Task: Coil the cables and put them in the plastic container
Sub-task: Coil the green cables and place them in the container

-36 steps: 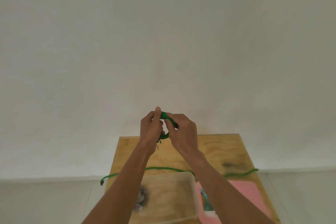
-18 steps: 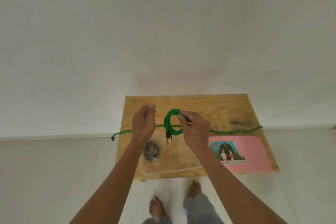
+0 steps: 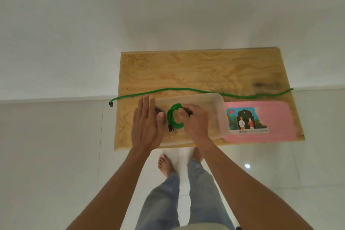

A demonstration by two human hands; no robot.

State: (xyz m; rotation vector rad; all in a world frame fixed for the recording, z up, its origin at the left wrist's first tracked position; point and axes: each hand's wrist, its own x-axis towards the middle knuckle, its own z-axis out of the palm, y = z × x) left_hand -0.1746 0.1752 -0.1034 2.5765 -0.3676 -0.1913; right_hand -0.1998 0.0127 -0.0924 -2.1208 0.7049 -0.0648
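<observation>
over the plastic container (image 3: pixel 217 99), the right hand (image 3: pixel 194 120) grips the coiled green cable (image 3: pixel 172 117) while the left hand (image 3: pixel 146 127) hovers flat, fingers straight.

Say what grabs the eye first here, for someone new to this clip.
The right hand grips a coiled green cable over the clear plastic container at the near edge of the wooden table, while the left hand hangs flat and open beside it. Behind the container, a second green cable lies stretched straight across the table, both ends past its edges. A pink lid with a picture label lies right of the container.
</observation>
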